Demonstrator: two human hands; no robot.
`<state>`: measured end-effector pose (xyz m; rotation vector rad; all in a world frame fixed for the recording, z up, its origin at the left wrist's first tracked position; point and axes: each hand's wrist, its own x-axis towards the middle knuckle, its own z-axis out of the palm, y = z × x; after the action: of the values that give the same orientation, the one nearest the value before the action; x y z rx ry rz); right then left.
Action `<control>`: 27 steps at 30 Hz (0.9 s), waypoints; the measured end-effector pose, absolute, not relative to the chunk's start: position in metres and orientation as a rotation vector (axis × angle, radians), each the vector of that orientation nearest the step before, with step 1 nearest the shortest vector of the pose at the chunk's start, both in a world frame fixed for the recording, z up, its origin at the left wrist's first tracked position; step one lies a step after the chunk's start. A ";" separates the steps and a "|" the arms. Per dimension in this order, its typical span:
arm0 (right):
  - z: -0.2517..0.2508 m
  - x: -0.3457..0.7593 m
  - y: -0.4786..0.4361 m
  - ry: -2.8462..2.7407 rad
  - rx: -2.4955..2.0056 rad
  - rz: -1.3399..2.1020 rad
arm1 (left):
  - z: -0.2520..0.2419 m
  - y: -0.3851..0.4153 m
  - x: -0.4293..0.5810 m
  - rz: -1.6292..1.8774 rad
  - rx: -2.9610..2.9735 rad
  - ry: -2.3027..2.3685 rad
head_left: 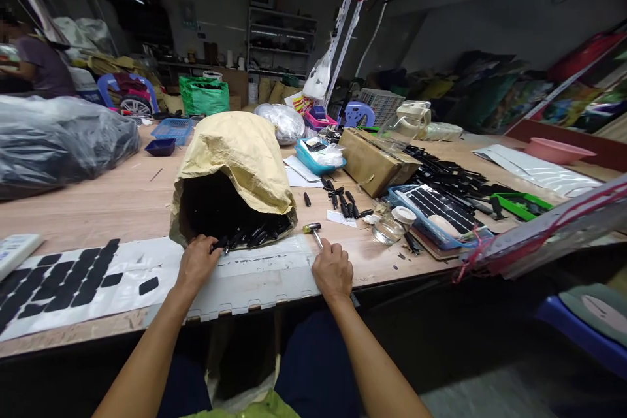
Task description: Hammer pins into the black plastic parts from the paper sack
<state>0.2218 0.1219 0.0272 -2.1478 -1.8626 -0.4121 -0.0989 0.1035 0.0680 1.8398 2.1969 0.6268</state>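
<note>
A large tan paper sack (pixel 240 150) lies on its side on the bench, its dark mouth facing me. Several slim black pieces (pixel 252 235) are heaped at its lower lip. At the left of that mouth, my left hand (pixel 196 266) has its fingers closed on one black piece (pixel 220 245). My right hand (pixel 334 271) is wrapped around the handle of a small hammer (pixel 311 228), whose yellowish head points away from me. Beneath both hands lies a pale, worn board (pixel 259 277) at the bench's front edge.
White sheets with black stickers (pixel 63 281) lie left. More black pieces (pixel 343 199), a cardboard box (pixel 375 157), a clear jar (pixel 389 228) and a blue tray (pixel 435 225) stand right. A stuffed plastic bag (pixel 63 144) sits far left; a person (pixel 44 62) is behind it.
</note>
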 end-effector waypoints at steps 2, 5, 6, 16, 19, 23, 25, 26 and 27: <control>0.027 0.222 0.122 -1.862 -2.153 -0.404 | 0.064 0.094 -0.102 0.678 1.855 2.205; 0.028 0.221 0.122 -1.860 -2.150 -0.397 | 0.061 0.077 -0.095 0.853 1.919 2.187; 0.028 0.221 0.123 -1.861 -2.149 -0.396 | 0.060 0.073 -0.088 0.897 1.953 2.141; 0.031 0.222 0.124 -1.836 -2.184 -0.280 | 0.049 0.083 -0.017 0.821 2.054 1.712; 0.041 0.226 0.131 -1.818 -2.216 -0.058 | 0.045 0.088 -0.020 0.832 2.026 1.691; 0.051 0.228 0.125 -1.735 -2.172 0.173 | 0.042 0.089 -0.023 0.842 2.006 1.678; 0.050 0.223 0.110 -1.667 -1.986 0.214 | 0.041 0.089 -0.023 0.844 2.003 1.679; 0.048 0.219 0.100 -1.650 -1.850 0.248 | 0.041 0.089 -0.022 0.846 2.004 1.679; 0.047 0.215 0.089 -1.658 -1.712 0.295 | 0.040 0.089 -0.022 0.845 2.005 1.679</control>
<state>0.2147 0.0890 0.0469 -1.7115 -1.6582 0.2947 -0.0216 0.0889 0.0405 2.0046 1.6790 0.8450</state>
